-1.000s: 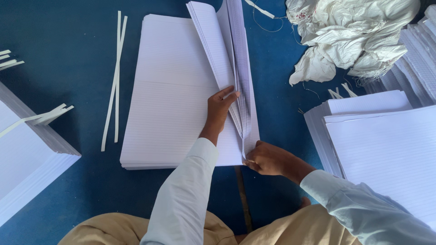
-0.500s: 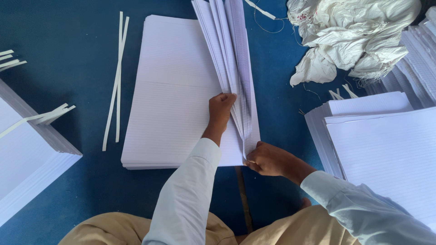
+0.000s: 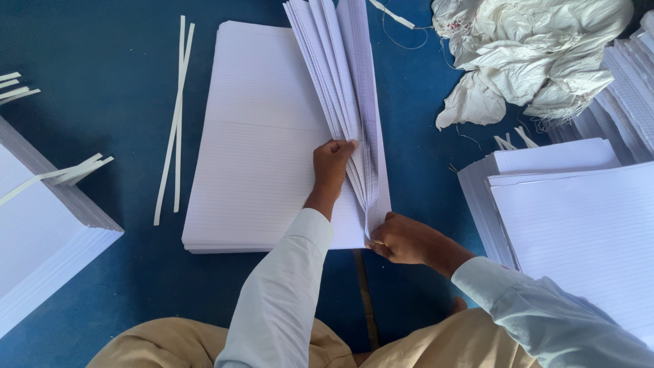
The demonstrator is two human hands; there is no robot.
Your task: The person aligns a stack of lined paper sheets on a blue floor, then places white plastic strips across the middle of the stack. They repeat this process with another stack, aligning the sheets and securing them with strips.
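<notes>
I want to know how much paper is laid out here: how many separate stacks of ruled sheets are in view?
4: the centre stack under both hands, one at the left edge, one at lower right, and one at the upper right edge, partly cut off. More may lie outside the frame.

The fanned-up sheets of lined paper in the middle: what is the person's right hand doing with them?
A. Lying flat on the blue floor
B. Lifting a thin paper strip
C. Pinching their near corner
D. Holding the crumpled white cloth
C: the right hand pinches the near corner of the fanned sheets, while the left hand presses against them higher up, over the flat stack of lined paper.
</notes>
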